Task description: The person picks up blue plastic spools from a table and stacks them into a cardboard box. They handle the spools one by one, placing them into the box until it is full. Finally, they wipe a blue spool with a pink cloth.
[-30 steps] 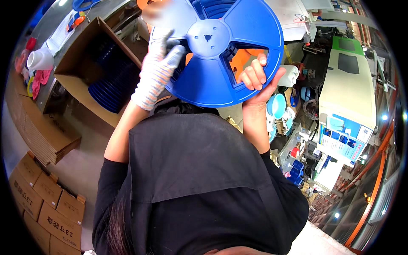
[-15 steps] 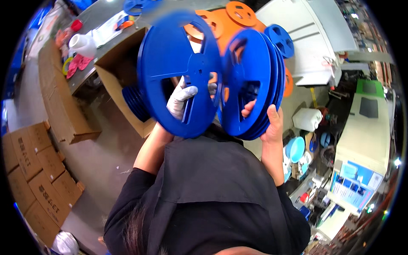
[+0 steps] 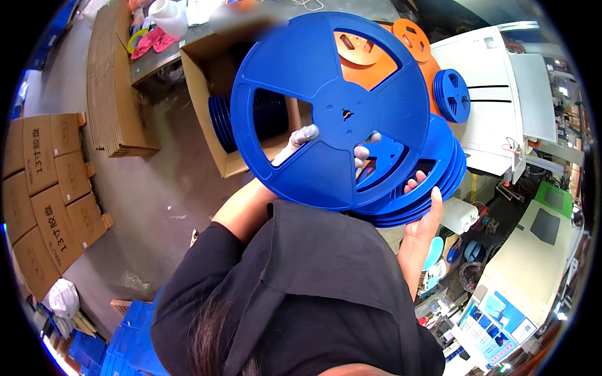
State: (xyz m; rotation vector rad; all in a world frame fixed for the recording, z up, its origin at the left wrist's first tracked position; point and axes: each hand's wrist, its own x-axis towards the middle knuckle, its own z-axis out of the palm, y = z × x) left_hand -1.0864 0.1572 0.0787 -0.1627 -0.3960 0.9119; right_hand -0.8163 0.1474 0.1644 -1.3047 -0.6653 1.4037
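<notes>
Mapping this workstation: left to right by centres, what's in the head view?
Stacked brown cardboard cartons → crumpled pink cloth → large round blue plastic reel in the white-gloved left hand → bare right hand gripping stacked blue plastic reels → white plastic jug → cream-and-green machine.

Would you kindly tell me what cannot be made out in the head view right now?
In the head view:
Left hand: the front blue reel hides most of its palm.
Rear blue reels at the right hand: overlap and the front blue reel hide their exact count.
Boxed reels: shadow and the front blue reel obscure how many there are.
White container: the top edge cuts it off.
</notes>
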